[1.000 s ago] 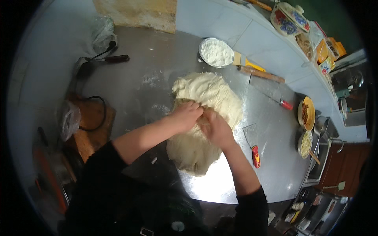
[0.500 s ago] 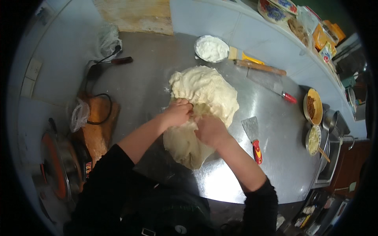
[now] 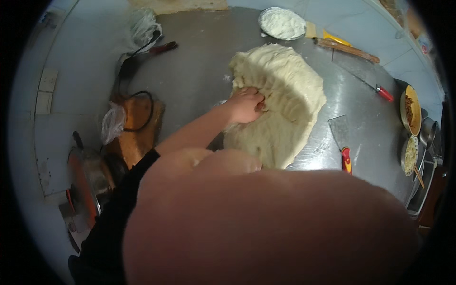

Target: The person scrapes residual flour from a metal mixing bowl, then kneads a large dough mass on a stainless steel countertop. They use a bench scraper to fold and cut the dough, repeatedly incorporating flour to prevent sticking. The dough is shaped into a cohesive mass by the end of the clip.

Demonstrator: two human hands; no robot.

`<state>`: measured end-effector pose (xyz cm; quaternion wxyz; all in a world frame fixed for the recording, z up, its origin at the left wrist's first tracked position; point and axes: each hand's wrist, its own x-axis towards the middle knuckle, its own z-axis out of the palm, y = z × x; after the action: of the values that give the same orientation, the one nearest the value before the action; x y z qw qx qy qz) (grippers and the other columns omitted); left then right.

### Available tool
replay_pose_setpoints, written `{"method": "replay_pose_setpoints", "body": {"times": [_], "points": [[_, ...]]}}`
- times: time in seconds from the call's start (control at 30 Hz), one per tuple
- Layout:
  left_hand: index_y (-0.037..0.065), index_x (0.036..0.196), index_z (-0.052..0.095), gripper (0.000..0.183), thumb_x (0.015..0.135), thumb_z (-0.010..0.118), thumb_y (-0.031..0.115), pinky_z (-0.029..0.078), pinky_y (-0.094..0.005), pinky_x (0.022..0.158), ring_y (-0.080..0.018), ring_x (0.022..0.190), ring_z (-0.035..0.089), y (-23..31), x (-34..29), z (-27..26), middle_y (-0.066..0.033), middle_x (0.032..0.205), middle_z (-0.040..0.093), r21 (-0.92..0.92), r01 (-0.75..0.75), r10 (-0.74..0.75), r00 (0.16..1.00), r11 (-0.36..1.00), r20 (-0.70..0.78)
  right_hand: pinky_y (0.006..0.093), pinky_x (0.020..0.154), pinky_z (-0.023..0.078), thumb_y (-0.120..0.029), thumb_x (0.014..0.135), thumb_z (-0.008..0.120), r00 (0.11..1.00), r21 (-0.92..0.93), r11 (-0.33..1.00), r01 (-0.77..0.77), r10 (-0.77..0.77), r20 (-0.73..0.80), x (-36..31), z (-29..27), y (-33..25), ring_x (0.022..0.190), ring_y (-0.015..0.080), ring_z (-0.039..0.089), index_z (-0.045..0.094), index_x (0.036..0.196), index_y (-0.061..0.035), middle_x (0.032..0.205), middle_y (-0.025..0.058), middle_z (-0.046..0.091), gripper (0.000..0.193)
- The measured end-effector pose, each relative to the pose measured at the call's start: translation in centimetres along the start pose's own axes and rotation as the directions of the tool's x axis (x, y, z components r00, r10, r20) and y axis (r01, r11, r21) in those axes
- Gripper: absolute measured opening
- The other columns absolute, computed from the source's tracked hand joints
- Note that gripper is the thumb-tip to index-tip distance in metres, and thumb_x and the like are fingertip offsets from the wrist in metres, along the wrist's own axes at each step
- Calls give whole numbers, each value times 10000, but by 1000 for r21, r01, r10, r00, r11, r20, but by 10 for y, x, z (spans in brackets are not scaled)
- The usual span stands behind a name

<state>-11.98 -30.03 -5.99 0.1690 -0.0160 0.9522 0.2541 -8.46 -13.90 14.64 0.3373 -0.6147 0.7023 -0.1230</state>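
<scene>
A large pale mass of dough lies on the metal table, thick and lumpy at its far side and flatter on the near side. My left hand is curled at the dough's left part, its fingers closed and pressed into the crease. Very close to the camera, my right hand fills much of the lower picture. It is blurred, and how its fingers are bent does not show clearly. The hand covers the near table edge and part of the scene below the dough.
Right of the dough lies a scraper with a red and yellow handle. Farther back are a bowl of flour, a rolling pin and a red-handled blade. Two food bowls stand right; a wooden board and lidded pan are left.
My right hand has left the dough and risen close to the camera. My left hand remains at the dough. The view has shifted, moving the table's things up and right in the picture.
</scene>
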Motion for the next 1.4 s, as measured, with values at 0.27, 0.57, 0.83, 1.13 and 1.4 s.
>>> {"method": "replay_pose_setpoints", "body": {"times": [0.27, 0.57, 0.83, 1.13, 1.4], "points": [[86, 944, 562, 220, 746, 565, 182, 381, -394, 890, -305, 1070, 449, 0, -2, 9, -116, 1049, 501, 68, -7, 12, 997, 998, -77, 381, 578, 492, -160, 817, 526, 998, -16, 999, 42, -43, -40, 2, 6, -16, 678, 300, 614, 540, 946, -18, 829, 127, 588, 192], [77, 902, 565, 199, 719, 611, 138, 402, -422, 828, -332, 987, 472, -22, -14, 27, -137, 980, 501, -20, -144, 134, 957, 989, -256, 372, 621, 500, -165, 822, 527, 961, 108, 962, 250, -260, 89, -10, 5, -69, 723, 295, 621, 567, 939, -15, 835, 126, 605, 194], [82, 991, 562, 219, 775, 595, 109, 440, -386, 839, -323, 1016, 510, -13, -34, -9, -132, 1073, 532, -234, -238, 182, 955, 943, -235, 363, 659, 508, -169, 826, 527, 953, 209, 963, -168, 213, -216, -16, -4, 53, 764, 290, 627, 590, 932, -12, 840, 126, 619, 200], [77, 1170, 532, 418, 811, 628, 270, 406, -356, 916, -269, 1111, 499, -25, 15, -91, -118, 1176, 540, -248, -228, 71, 854, 941, -516, 407, 923, 417, -200, 718, 715, 317, 307, 494, -813, 819, -479, -150, 150, 234, 1137, 362, 442, 395, 1277, -46, 1258, 196, 408, 662], [83, 1120, 586, 469, 813, 582, 438, 436, -342, 850, -273, 1010, 554, 16, 139, -106, -116, 1079, 592, -340, 107, -79, 992, 934, 95, 315, 669, 478, -68, 717, 675, 390, 634, 510, -581, 858, -333, -180, 145, 264, 735, 193, 574, 505, 1100, -8, 851, 111, 569, 423]]}}
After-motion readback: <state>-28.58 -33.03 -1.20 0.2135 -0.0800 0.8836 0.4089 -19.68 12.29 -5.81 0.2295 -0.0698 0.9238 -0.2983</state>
